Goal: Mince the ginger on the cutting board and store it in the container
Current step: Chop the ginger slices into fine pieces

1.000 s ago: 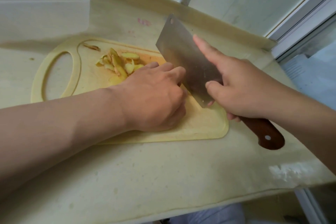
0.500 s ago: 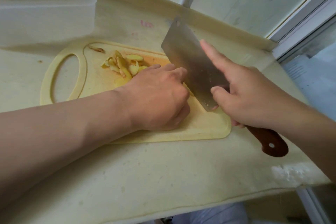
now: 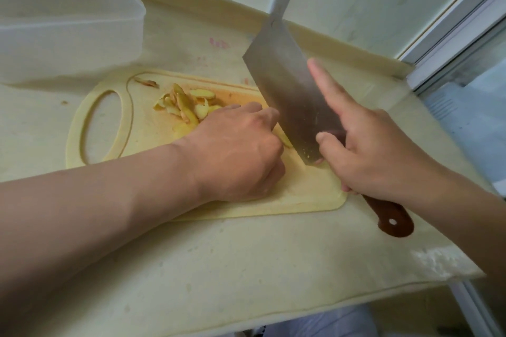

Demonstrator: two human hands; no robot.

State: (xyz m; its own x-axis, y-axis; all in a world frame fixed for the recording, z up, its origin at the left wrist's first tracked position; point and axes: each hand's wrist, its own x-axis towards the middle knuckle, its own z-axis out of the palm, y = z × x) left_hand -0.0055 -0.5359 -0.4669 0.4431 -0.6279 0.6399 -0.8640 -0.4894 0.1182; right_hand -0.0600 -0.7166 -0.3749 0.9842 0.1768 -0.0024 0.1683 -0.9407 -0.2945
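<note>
Left hand (image 3: pixel 238 153): fingers curled, knuckles forward, bearing down on a ginger piece (image 3: pixel 284 140). Only a pale sliver of it shows at the fingertips, and the hold itself is hidden under the palm. Right hand (image 3: pixel 375 150): clenched on the cleaver (image 3: pixel 290 90), with the index finger straight along the flat of the blade, the thumb on the same face near the heel, and the other fingers round the brown handle (image 3: pixel 394 220), whose butt sticks out behind the palm. The blade stands tilted, edge down, just beside the left knuckles; contact cannot be confirmed. Cut ginger slices (image 3: pixel 189 107) lie heaped just beyond the left hand on the cutting board (image 3: pixel 147 128). The translucent container (image 3: pixel 63 22) stands well beyond and to the left of that hand, off the board; its contents cannot be made out. Judged step: slicing, with mincing and storing not yet done. The next cut calls for the left fingertips to stay tucked behind the knuckles and draw back slightly from the blade. The slices then need gathering and cross-chopping. Pose: both forearms come in from the near edge of the countertop (image 3: pixel 246 268), the left one low, with the heel of the hand on the board.
</note>
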